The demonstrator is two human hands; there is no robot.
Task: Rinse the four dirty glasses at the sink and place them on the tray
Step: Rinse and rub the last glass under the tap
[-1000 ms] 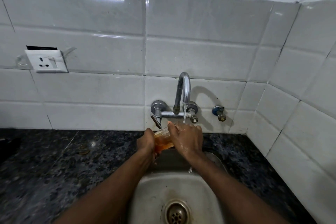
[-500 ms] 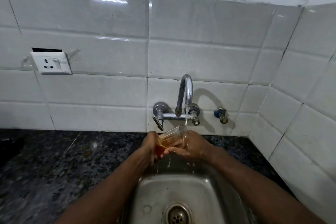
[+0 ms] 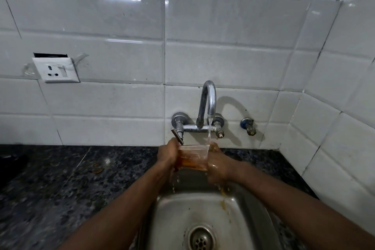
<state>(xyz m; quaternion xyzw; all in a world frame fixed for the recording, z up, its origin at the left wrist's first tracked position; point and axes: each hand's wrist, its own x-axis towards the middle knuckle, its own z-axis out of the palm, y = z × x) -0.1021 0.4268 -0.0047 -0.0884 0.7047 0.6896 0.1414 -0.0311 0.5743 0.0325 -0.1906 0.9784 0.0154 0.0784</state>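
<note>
Glass (image 3: pixel 193 156) upright, mouth up, long axis vertical, over the sink (image 3: pixel 174 209) at its back edge, under the tap (image 3: pixel 209 97) stream. Left hand (image 3: pixel 168 154) and right hand (image 3: pixel 218 163) clasp its sides. Lever (image 3: pixel 177 136) just beside left knuckles.

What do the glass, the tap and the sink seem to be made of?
The glass: transparent, glass or clear plastic, I cannot tell; orange residue shows through. The tap: shiny chromed metal, bright reflections. The sink: likely stainless steel, dull grey sheen, stained.
</note>
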